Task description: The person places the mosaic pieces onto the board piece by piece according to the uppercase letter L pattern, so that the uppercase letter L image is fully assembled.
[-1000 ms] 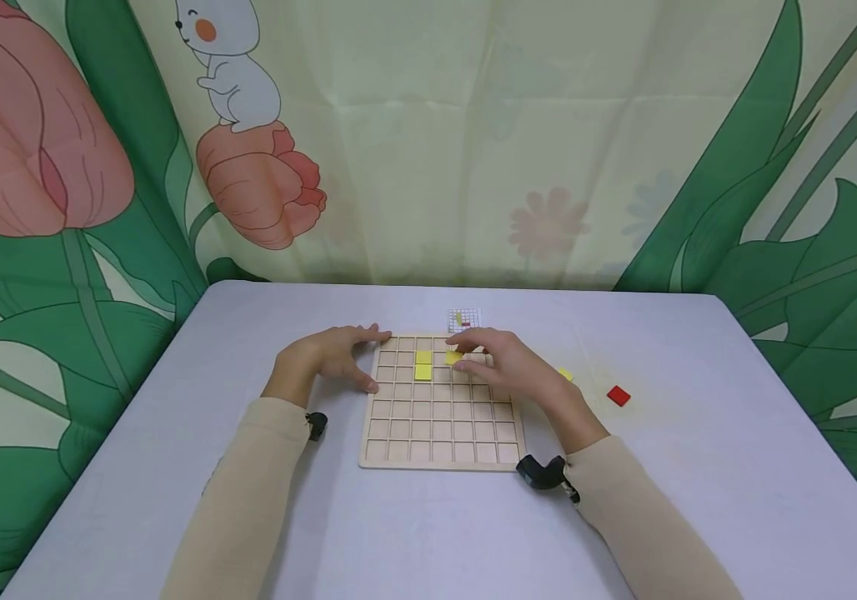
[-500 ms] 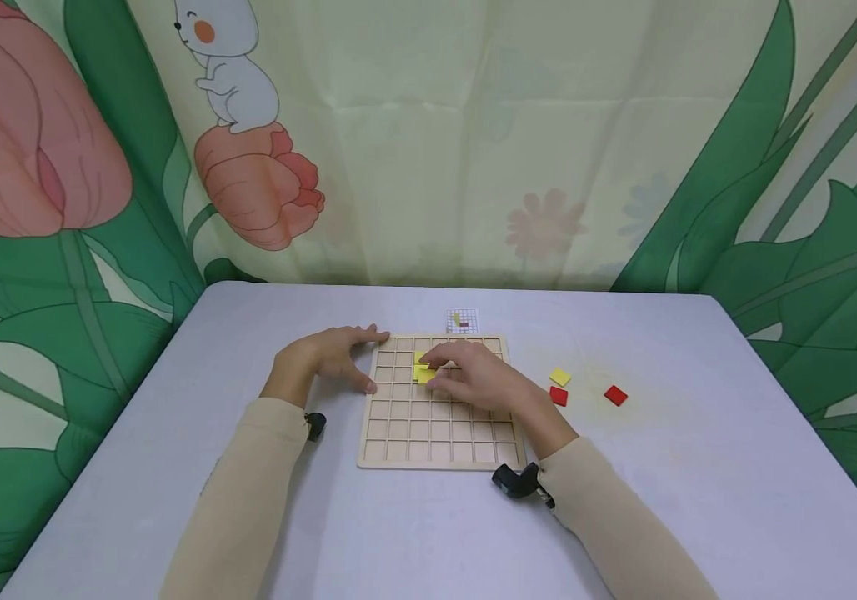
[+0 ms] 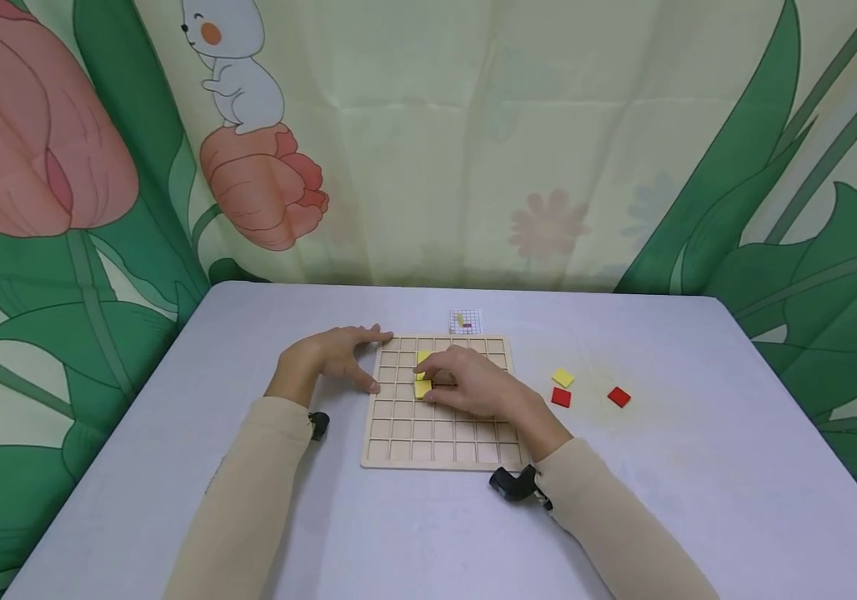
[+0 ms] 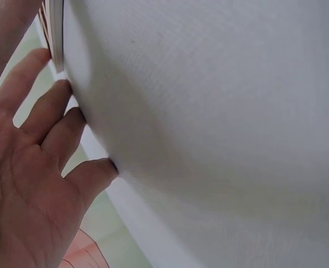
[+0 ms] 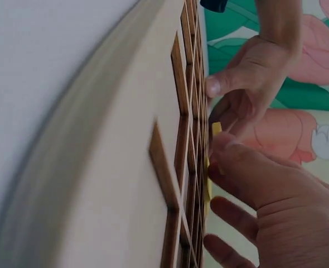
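Pale grey table (image 3: 699,467) under my sleeves carries the wooden grid board (image 3: 439,437). On it my right hand (image 3: 473,385), fingers curled, pinches a yellow tile (image 3: 422,388) into a cell just below another yellow tile (image 3: 423,357). My left hand (image 3: 327,360), fingers spread, steadies the board's left edge. Right of the board lie a loose yellow tile (image 3: 563,377) and two red tiles (image 3: 561,397), with a small pattern card (image 3: 465,321) beyond and a flower-print curtain (image 3: 473,142) behind

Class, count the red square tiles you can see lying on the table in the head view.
2: one red tile right of the wooden grid board, below the loose yellow tile; another red tile farther right. The hands may hide more.
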Motion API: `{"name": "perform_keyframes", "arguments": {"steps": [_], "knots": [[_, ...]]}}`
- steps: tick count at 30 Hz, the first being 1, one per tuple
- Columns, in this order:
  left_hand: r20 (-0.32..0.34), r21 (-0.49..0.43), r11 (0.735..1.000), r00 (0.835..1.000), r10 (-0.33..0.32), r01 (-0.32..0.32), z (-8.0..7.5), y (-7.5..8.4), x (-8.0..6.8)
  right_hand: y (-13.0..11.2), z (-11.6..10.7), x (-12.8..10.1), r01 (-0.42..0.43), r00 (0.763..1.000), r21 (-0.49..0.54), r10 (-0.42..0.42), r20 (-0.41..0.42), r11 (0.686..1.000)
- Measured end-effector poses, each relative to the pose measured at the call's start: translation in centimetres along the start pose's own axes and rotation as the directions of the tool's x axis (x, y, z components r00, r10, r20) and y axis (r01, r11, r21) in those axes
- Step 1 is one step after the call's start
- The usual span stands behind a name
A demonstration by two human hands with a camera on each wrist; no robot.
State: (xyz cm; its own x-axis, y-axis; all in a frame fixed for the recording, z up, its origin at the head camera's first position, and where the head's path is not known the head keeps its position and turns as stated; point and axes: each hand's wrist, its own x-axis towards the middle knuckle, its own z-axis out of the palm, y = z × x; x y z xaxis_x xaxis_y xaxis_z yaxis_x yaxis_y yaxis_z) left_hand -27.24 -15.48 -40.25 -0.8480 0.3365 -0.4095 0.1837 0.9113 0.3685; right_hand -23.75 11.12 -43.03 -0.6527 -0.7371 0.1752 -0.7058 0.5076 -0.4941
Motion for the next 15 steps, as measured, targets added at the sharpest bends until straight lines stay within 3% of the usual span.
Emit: {"name": "perform_keyframes", "arguments": {"steps": [6,15], "knots": [[0.005,-0.01,1.0,1.0,-0.003,0.003,0.02,-0.18,-0.1,0.01,0.47,0.49,0.029,0.999,-0.085,-0.03,-0.016,0.996],[-0.008,-0.005,1.0,1.0,0.004,-0.004,0.12,-0.33,0.15,-0.03,0.34,0.58,-0.009,1.0,-0.099,0.009,0.0,0.995]]}}
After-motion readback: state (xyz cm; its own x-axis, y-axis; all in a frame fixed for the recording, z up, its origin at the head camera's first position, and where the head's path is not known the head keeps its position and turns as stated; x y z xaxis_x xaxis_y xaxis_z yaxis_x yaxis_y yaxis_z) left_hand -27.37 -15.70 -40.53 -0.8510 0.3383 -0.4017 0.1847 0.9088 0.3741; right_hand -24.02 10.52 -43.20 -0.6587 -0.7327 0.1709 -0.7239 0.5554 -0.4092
